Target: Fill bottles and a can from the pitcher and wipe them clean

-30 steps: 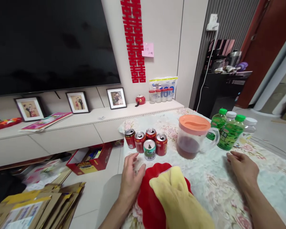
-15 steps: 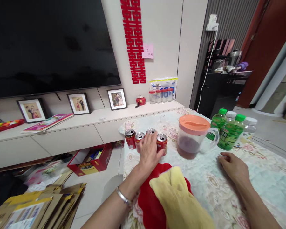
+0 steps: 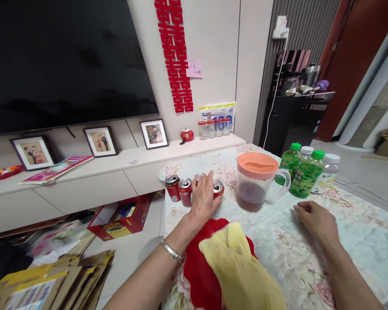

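Observation:
Several opened red cans stand in a group on the floral tablecloth [image 3: 271,224]. My left hand [image 3: 204,197] reaches over them, fingers apart, touching the right-hand can [image 3: 217,188] and partly covering the one behind; two more cans, one at the left end [image 3: 172,187] and one beside it [image 3: 185,192], stand to its left. My right hand [image 3: 317,219] rests on the cloth with fingers curled; whether it holds anything is hidden. Between my hands and farther back stands a clear pitcher [image 3: 251,193] with an orange lid and dark liquid. A yellow cloth [image 3: 242,262] lies on a red scalloped mat [image 3: 198,275].
Green-capped and white-capped bottles [image 3: 305,177] stand at the table's right. Behind it runs a low white cabinet [image 3: 129,165] with framed photos, a red pot [image 3: 186,135] and lidded jars [image 3: 211,129]. A red box [image 3: 123,221] and cardboard [image 3: 64,280] lie on the floor at left.
My left hand has shifted slightly over the right-hand cans, its fingertips now hiding more of the rear one. The view has turned a little; my right hand stays on the tablecloth.

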Available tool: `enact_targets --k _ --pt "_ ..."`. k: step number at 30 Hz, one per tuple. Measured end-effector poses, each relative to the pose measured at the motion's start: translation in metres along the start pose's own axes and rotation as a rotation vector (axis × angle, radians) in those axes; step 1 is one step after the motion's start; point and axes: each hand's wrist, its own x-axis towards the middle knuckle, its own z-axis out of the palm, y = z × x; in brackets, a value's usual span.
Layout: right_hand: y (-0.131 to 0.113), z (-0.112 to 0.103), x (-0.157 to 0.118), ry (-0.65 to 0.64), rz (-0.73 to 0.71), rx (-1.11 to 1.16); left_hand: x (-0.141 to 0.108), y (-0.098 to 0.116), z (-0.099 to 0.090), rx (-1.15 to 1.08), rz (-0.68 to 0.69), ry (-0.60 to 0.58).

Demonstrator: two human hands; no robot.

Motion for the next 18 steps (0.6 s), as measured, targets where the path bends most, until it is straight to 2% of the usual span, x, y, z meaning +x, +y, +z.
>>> enact_targets --k 3,5,7,9,12,15,18 --pt "-0.012 -0.023 -0.008 -0.196 -0.039 0.128 -0.003 0.003 -0.011 -0.043 -0.025 0.071" --pt "-0.028 -0.039 -0.023 -0.368 -0.145 0.235 -0.007 0.006 -0.024 -0.089 -0.045 0.144" --pt "-0.051 -0.056 -0.048 -0.538 -0.263 0.324 -0.012 0.009 -0.038 -0.162 -0.049 0.268" --pt "-0.077 -0.069 -0.081 -0.830 -0.492 0.401 -0.020 0.014 -0.051 -0.215 -0.050 0.336" --pt "-0.108 -0.074 -0.135 -1.038 -0.815 0.256 -0.035 0.019 -0.066 -0.256 -0.092 0.369" --pt "-0.124 -0.059 -0.174 -1.077 -0.914 0.074 -0.051 0.020 -0.075 -0.238 -0.127 0.399" --pt "-0.129 -0.047 -0.180 -1.009 -0.944 0.038 -0.068 0.017 -0.079 -0.232 -0.186 0.420"
